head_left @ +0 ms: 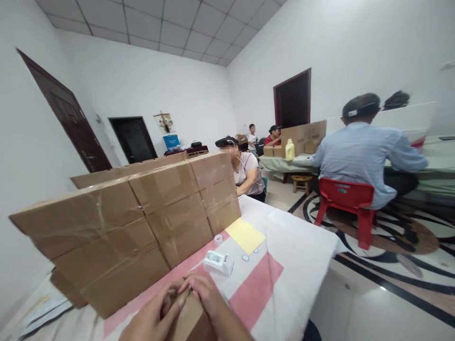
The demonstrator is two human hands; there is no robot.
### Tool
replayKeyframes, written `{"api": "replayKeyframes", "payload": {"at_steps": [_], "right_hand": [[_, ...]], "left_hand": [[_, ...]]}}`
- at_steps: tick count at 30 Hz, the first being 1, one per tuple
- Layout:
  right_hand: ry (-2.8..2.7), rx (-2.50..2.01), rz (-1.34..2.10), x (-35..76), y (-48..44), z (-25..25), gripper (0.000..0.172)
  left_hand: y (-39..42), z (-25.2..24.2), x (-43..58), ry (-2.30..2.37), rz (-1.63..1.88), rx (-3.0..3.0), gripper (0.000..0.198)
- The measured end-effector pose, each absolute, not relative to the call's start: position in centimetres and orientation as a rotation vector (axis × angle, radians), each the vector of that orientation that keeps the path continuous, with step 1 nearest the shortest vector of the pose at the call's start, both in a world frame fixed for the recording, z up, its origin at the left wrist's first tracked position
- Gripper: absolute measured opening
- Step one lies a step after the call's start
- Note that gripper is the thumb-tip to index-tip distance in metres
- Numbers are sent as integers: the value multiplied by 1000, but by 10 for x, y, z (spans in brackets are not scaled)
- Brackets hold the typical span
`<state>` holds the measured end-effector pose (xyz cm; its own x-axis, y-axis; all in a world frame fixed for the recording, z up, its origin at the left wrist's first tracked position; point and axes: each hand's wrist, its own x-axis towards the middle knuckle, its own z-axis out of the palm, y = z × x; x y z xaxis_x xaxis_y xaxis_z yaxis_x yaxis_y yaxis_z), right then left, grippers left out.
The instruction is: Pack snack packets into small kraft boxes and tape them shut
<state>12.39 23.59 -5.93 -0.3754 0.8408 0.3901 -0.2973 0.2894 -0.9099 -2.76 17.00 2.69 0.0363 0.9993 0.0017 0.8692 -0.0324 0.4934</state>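
A small brown cardboard box (192, 319) stands at the near edge of the table, its lower part cut off by the frame. My left hand (158, 308) is closed on its left upper edge, thumb lying along the top. From the other side my right hand (206, 291) grips the same box, its fingers bent over the far top edge and meeting the left fingertips. What the fingertips pinch there is too small to make out. Just beyond the hands sits a white device (218, 263) with a bluish-green patch on top. Behind it lies a small translucent ring (218, 239), like a tape roll.
Stacked taped cartons (167, 187) wall off the table's far left side. A yellow sheet (246, 236) lies on the white and pink tablecloth (295, 255). One person (249, 173) sits beyond the cartons; another in light blue (359, 156) sits on a red chair (346, 196) at right.
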Motion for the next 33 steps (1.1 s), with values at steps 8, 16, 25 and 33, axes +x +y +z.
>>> {"api": "replayKeyframes", "payload": {"at_steps": [8, 16, 25, 33], "right_hand": [[-1300, -368, 1463, 118, 243, -61, 33], [-1304, -329, 1449, 121, 241, -63, 29], [-1307, -337, 1459, 121, 240, -60, 34], [-1308, -345, 1483, 124, 235, -57, 33]], "left_hand": [[172, 34, -26, 1973, 475, 1958, 46], [162, 46, -14, 2029, 326, 1979, 61], [161, 50, -10, 2006, 337, 1976, 52], [166, 47, -16, 1864, 425, 2003, 48]]}}
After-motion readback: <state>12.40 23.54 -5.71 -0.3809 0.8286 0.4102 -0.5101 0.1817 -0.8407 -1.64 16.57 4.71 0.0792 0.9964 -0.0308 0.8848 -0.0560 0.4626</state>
